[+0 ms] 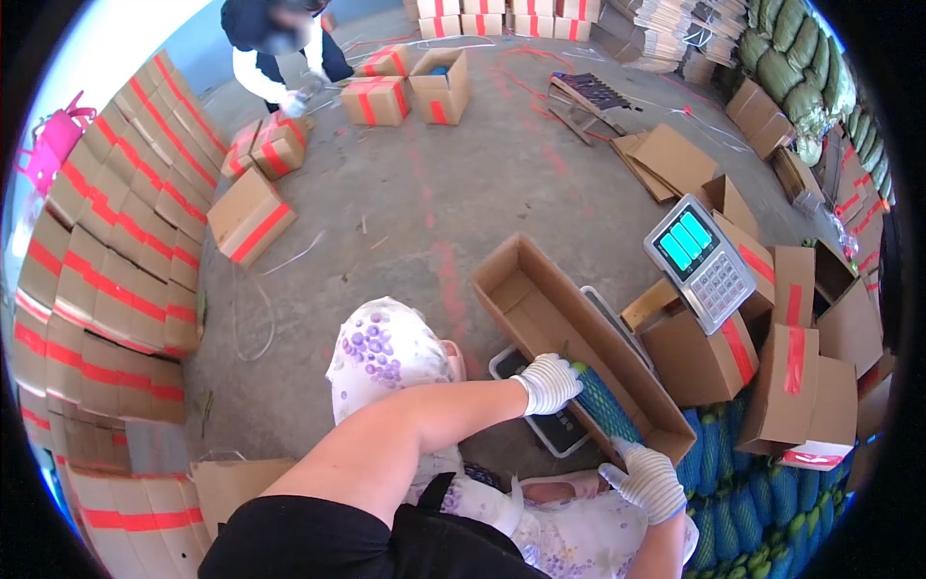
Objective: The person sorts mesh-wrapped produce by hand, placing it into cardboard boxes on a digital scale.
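A green vegetable bundle in blue netting (606, 405) lies slanted at the near end of a long open cardboard box (526, 280). My left hand (550, 384), in a striped white glove, is closed round the bundle's upper end. At its lower end is my right hand (648, 482), gloved the same way, with the fingers on the netting and the thumb apart. The box rests over a dark platform (555, 429) with a pale rim. A scale display (699, 262) with lit green digits stands right of the box.
Netted bundles (743, 511) are piled at the lower right, beside open cartons (791, 386). Taped cartons (106, 251) form a wall at the left. Another person (280, 48) bends over boxes at the back left. A slatted rack (588, 101) and flattened cardboard (675, 159) lie farther back.
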`<state>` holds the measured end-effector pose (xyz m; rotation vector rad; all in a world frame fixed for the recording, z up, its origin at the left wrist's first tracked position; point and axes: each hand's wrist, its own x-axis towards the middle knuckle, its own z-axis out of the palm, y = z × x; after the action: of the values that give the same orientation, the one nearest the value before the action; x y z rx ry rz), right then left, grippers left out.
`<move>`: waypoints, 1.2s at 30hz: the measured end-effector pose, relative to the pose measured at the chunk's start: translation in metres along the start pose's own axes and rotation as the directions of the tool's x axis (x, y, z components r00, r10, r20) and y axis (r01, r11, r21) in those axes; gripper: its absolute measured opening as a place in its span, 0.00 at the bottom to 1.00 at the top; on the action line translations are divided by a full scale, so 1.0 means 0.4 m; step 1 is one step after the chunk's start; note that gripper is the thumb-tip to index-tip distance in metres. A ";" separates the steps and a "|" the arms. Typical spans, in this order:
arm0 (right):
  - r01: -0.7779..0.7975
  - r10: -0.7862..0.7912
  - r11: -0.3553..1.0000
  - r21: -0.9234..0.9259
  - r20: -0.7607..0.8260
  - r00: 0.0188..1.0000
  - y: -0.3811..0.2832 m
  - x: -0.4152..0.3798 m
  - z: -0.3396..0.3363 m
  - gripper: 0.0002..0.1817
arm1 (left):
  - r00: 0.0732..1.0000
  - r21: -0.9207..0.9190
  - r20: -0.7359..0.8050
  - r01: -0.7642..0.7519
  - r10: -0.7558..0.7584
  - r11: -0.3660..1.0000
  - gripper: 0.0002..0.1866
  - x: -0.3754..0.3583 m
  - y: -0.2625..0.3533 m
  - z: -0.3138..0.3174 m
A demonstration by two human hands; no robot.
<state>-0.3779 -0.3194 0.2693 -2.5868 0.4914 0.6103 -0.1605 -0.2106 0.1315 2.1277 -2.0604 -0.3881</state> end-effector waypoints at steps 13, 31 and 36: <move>0.064 -0.064 0.998 -0.010 -0.016 0.998 0.030 -0.005 0.017 0.33 | 0.999 0.022 -0.049 -0.005 0.006 1.000 0.10 -0.008 0.002 -0.002; 0.048 -0.048 0.999 -0.014 0.000 0.999 0.027 -0.003 0.016 0.32 | 0.999 0.025 -0.039 0.006 -0.005 1.000 0.11 -0.007 0.002 -0.005; 0.036 -0.036 0.999 -0.021 0.013 0.999 0.026 -0.003 0.016 0.33 | 0.999 0.026 -0.036 0.009 -0.008 1.000 0.12 -0.004 -0.001 0.004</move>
<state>-0.3855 -0.3250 0.2613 -2.6041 0.4358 0.6229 -0.1607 -0.2087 0.1300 2.1428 -2.0487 -0.3232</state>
